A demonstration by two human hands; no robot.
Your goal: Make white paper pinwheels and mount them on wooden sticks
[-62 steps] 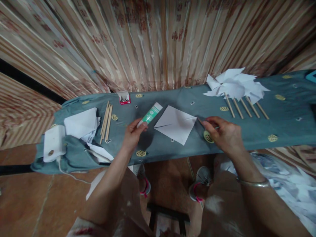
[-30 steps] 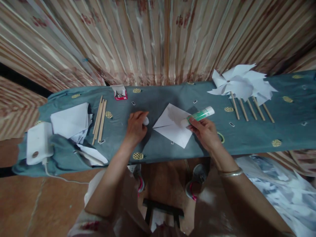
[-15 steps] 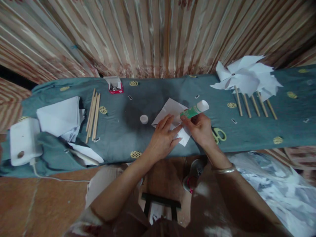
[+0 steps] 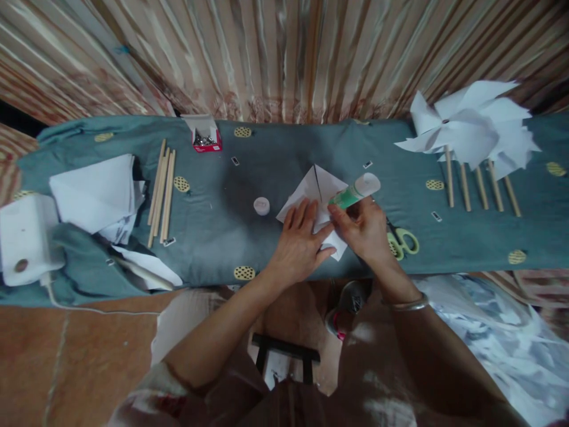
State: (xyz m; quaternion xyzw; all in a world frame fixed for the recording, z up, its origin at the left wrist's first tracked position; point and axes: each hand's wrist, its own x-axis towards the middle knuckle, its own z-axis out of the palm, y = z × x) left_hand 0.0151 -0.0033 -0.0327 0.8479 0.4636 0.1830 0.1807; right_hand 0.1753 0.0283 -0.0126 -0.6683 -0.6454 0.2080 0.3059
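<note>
A square of white paper [image 4: 331, 182], cut in from its corner, lies on the table under my hands. My left hand [image 4: 297, 240] is spread flat over its lower left part. In my right hand [image 4: 363, 231] a green and white glue stick [image 4: 355, 191] is gripped, tilted, its lower end down at the paper; that tip is hidden by my fingers. The white glue cap [image 4: 262, 206] stands on the cloth left of the paper. Just right of my right wrist lie scissors [image 4: 405, 242] with light green handles, partly covered by the hand.
Several paper pinwheels [image 4: 471, 127] on sticks lie at the right. At the left are wooden sticks [image 4: 162, 198], a paper stack [image 4: 95, 193] and a white power adapter [image 4: 29, 237] with a cord. A red box of pins [image 4: 207, 139] stands behind. A plastic bag [image 4: 498, 332] sits below right.
The view has shifted a little. My left hand has slid down slightly on the paper, so the upper cut now shows. The glue stick stays in my right hand over the paper.
</note>
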